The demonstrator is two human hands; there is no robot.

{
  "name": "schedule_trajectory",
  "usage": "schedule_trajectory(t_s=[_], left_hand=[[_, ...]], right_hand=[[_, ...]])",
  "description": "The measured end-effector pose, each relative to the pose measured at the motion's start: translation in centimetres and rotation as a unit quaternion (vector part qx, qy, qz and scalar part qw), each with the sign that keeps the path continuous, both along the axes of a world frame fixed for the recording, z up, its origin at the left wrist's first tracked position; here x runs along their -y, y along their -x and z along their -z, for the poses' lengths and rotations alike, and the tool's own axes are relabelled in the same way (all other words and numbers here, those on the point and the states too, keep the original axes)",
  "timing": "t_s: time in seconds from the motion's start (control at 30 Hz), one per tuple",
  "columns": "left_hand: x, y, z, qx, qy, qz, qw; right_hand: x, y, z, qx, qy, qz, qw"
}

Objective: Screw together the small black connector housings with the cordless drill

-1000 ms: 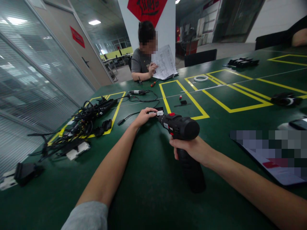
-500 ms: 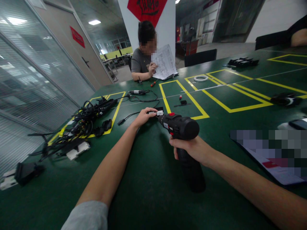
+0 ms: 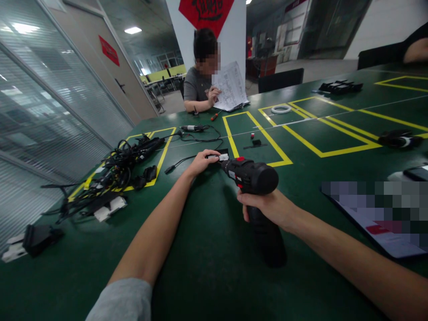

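Note:
My right hand (image 3: 261,203) is wrapped round the handle of a black cordless drill (image 3: 256,176) with red buttons. Its chuck points forward and left, and the bit's tip meets the near side of a small black device with a white label (image 3: 223,157). On that device lie the fingers of my left hand (image 3: 201,162), closed on its left end and holding it against the table. A black cable with a plug (image 3: 170,169) runs out to the left from beneath my left hand. The exact spot where the bit touches is too small to make out.
A heap of black cables (image 3: 123,162) lies on the left of the green table (image 3: 207,276). Yellow tape outlines mark the surface. A tape roll (image 3: 281,109) and a red screwdriver (image 3: 214,117) lie farther back. Opposite, a person (image 3: 197,89) holds papers (image 3: 230,87).
Both hands, the drill and the device keep their places. Only a very slight shift of the whole view shows.

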State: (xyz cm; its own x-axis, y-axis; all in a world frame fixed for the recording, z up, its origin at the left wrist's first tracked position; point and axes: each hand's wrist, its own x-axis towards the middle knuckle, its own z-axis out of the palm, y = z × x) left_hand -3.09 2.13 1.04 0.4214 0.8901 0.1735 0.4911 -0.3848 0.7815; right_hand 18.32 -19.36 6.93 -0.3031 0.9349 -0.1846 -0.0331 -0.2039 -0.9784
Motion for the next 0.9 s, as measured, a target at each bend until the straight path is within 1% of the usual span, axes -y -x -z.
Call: schedule_trajectory(t_s=[0.3, 0.47, 0.7, 0.9], left_hand=[[0.02, 0.05, 0.13, -0.002, -0.007, -0.001, 1.000], [-0.09, 0.06, 0.25, -0.003, -0.013, 0.000, 1.000], [-0.09, 0.17, 0.27, -0.010, -0.026, 0.010, 1.000], [0.02, 0.08, 0.11, -0.008, -0.024, 0.002, 1.000]], right_hand=[[0.07, -0.08, 0.18, -0.015, -0.004, 0.006, 1.000], [0.01, -0.03, 0.13, -0.001, 0.004, 0.003, 1.000], [-0.01, 0.05, 0.10, -0.002, 0.009, -0.001, 1.000], [-0.03, -0.11, 0.18, -0.019, 0.004, -0.001, 1.000]])
